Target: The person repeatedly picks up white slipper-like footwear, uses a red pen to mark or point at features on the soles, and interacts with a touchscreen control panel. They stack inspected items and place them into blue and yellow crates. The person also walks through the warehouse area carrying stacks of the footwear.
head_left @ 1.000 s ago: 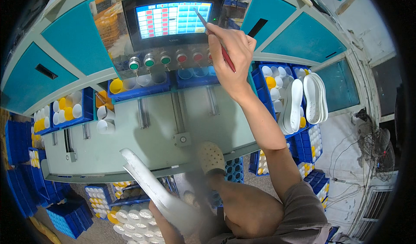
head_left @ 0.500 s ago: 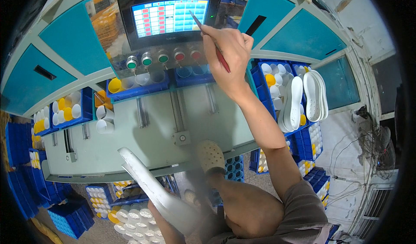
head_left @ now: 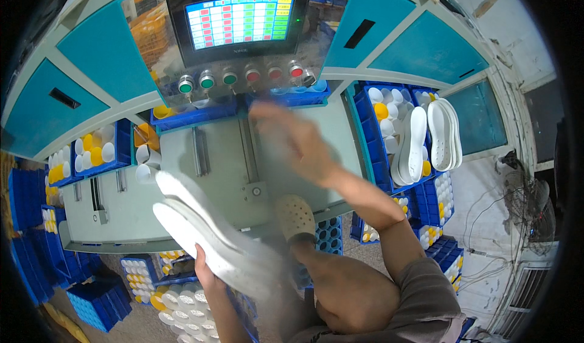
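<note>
In my left hand [head_left: 208,272] is a pair of white shoe soles [head_left: 204,239], held at a slant over the front edge of the machine's bed. The thumb lies on the lower sole; the other fingers are hidden behind it. My right hand [head_left: 295,139] hangs over the bed, smeared by motion, below a lit touch screen [head_left: 240,21] and a row of round buttons [head_left: 252,76]. Whether that hand still holds the thin dark red tool cannot be made out. On the screen is a grid of red, green and yellow cells.
More white soles [head_left: 444,135] rest on a blue crate of cups [head_left: 383,124] to the right. Blue crates of white and yellow cups [head_left: 94,155] stand along the machine's left. My clog-shod foot [head_left: 295,215] is raised at the bed's edge [head_left: 334,208]. A fan [head_left: 532,206] stands far right.
My right hand has come down and left from the screen, where it held a thin dark red tool. The soles in my left hand have turned and risen. Blue screen cells are now green.
</note>
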Tool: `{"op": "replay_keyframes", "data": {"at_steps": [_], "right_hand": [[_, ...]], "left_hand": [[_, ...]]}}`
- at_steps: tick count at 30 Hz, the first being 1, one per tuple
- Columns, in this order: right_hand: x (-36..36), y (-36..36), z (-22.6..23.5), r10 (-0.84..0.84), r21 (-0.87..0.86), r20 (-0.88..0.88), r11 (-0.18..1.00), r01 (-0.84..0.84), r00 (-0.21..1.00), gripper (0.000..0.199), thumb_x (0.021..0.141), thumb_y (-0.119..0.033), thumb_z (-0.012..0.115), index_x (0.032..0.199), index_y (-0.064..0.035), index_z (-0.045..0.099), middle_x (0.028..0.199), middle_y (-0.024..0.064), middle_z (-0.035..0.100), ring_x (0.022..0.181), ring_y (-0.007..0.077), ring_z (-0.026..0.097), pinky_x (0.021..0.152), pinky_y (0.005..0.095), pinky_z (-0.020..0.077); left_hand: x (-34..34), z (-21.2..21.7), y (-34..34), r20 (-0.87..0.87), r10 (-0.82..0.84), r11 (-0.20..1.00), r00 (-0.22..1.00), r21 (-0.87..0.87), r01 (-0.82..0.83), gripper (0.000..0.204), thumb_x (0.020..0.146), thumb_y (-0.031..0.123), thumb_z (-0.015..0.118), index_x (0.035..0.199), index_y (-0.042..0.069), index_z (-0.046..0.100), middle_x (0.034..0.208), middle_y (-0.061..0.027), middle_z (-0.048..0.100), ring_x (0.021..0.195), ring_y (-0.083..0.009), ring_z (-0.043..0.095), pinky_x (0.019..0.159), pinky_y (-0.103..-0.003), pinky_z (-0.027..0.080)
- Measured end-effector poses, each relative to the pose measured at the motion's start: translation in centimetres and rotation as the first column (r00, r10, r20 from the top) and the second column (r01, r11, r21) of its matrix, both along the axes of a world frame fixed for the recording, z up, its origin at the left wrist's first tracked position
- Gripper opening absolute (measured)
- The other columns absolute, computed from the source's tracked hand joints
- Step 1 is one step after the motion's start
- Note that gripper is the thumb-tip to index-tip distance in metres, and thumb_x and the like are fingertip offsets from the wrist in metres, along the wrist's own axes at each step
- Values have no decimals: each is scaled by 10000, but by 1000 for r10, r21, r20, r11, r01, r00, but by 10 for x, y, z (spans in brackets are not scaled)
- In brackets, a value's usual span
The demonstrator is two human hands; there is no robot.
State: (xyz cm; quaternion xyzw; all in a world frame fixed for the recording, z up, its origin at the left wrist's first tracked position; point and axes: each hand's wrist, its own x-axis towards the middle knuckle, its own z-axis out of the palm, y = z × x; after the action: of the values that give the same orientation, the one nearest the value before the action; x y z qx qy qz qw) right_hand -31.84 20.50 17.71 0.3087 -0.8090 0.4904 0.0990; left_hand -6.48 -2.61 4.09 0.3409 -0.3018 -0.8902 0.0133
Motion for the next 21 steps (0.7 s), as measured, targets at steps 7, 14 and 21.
{"op": "replay_keyframes", "data": {"at_steps": [7, 14, 21], "right_hand": [[104, 3, -46, 87, 13, 652, 992, -126, 753, 646, 942, -294, 698, 1485, -82, 421, 1289, 141, 604, 1034, 239, 647, 886, 341, 519], [143, 143, -83, -597, -48, 302, 769, 638, 743, 527, 1021, -237, 563, 1447, 43, 428, 1369, 199, 559, 1212, 284, 585, 1057, 376, 460], [71, 497, -94, -862, 51, 135, 499, 865, 489, 583, 1010, -249, 625, 1467, 54, 427, 1336, 172, 591, 1181, 213, 566, 1030, 315, 428]], "left_hand": [[-50, 22, 27, -103, -61, 996, 993, 63, 68, 647, 1038, 395, 527, 1461, -64, 357, 1385, -204, 536, 1230, -332, 570, 1060, -450, 478], [-56, 43, 31, 29, -14, 986, 999, -168, 19, 520, 1011, 195, 601, 1403, -92, 415, 1301, -225, 595, 1118, -307, 652, 950, -426, 559], [-56, 55, 10, -46, -26, 964, 999, -266, 13, 597, 871, -4, 708, 1394, -81, 431, 1306, -186, 587, 1145, -247, 621, 978, -364, 513]]}}
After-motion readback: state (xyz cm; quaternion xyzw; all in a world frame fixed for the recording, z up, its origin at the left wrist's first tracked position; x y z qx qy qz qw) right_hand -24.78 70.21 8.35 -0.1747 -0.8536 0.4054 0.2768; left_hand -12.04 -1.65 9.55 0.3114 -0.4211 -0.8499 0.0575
